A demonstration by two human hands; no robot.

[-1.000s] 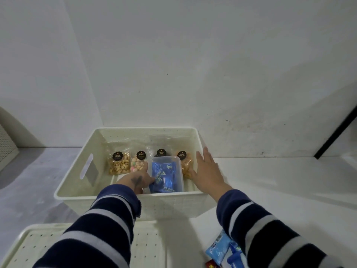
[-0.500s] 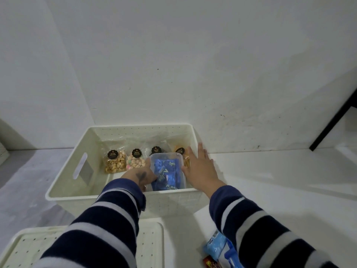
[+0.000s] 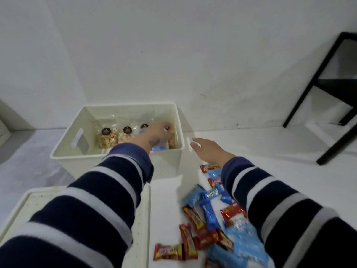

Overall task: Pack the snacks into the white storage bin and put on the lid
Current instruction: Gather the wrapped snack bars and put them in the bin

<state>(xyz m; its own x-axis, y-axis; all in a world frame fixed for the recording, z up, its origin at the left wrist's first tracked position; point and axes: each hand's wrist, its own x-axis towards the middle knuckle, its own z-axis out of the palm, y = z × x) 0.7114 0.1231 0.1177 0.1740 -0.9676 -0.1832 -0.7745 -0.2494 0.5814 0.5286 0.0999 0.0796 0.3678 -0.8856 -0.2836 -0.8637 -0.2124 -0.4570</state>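
roughly mid-task. the white perforated plastic storage bin [image 3: 77,151] sits on the floor against the wall and already holds a row of clear cellophane snack bags with round black labels [image 3: 108,137] along its far side, plus a clear plastic tub of blue-wrapped candy [image 3: 160,148] near the front right corner (mostly hidden behind the wrist).

left hand [image 3: 156,134] is inside the bin over the rightmost bag and the tub. fingers look curled down onto something, but i can't tell whether it's gripping or just nudging; it's blurred and partly hidden. right hand [image 3: 207,149] is outside, just right of the bin's rim, fingers spread and loose, holding nothing.

still to do:
- the loose pile of red- and blue-wrapped candy bars and pale blue packets [image 3: 210,223] on the floor by the right sleeve, none of it in the bin yet
- the flat white perforated lid [image 3: 142,229], lying under the left forearm in front of the bin, not on

in the way: not much. the left arm is lying across the lid, so the lid can't move until that arm pulls out. free floor space in the bin looks to be on the left and front. black metal frame [image 3: 320,89] at far right is well apart, no conflict.
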